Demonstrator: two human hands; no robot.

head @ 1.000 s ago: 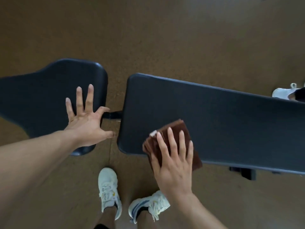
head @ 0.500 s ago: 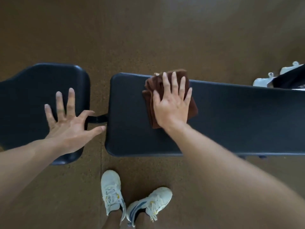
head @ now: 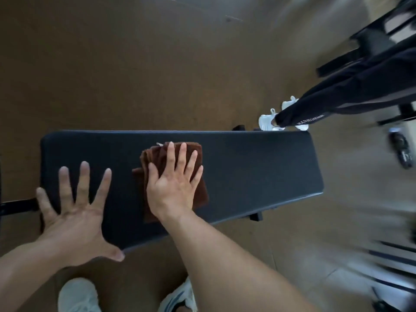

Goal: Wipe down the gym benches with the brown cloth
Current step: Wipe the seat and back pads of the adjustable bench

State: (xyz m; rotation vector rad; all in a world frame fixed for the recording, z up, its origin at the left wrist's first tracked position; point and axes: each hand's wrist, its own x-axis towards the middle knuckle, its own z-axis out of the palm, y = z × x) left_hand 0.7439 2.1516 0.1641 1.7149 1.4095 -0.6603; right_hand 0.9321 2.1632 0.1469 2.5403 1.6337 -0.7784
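Cloth mid-table, brown floor all round.
Right hand (head: 174,188) presses flat on the cloth (head: 198,190), fingers straight; left hand (head: 76,221) spread wide at the table (head: 258,167) lower left; another person's legs (head: 337,95) upper right.

Bench pad (head: 258,172) bare rightward (another person's legs (head: 337,95) beyond its far corner).

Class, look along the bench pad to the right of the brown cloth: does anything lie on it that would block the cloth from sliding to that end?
Nothing visible does. The right hand presses the cloth flat, and the bench pad beyond it looks bare up to its right end.
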